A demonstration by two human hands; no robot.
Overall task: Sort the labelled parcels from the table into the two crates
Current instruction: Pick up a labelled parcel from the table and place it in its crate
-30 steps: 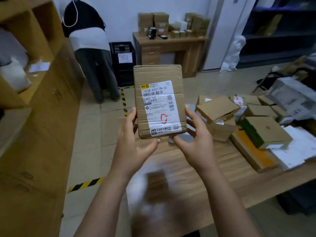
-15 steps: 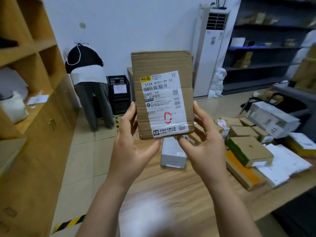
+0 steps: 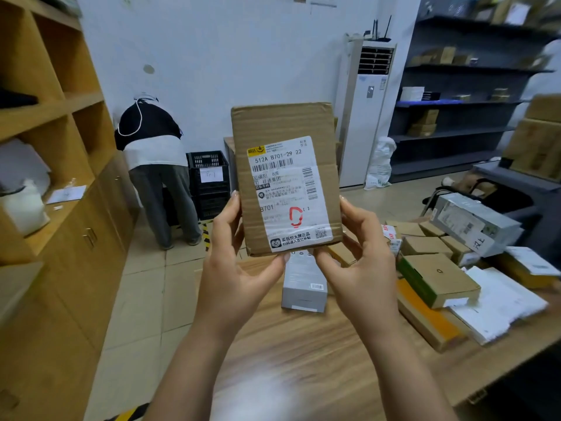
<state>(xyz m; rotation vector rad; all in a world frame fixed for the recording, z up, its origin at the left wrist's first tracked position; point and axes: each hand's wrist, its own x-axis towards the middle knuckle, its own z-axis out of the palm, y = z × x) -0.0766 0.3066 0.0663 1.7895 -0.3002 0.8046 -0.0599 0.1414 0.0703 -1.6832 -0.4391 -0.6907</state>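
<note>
rectangular cardboard parcel [image 3: 285,177], both hands gripping

I am seeing a white wall [image 3: 218,56] at the back, wooden shelving [image 3: 51,110] running down one side, dark racks [image 3: 461,132] and a tall air conditioner [image 3: 365,123] standing opposite, floor tiles [image 3: 145,287] between.

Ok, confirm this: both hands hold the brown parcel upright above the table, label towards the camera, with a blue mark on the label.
Not quite: the head view shows the mark on the label is red, not blue. The left hand and right hand do hold the brown parcel upright above the table, label towards the camera.
</note>
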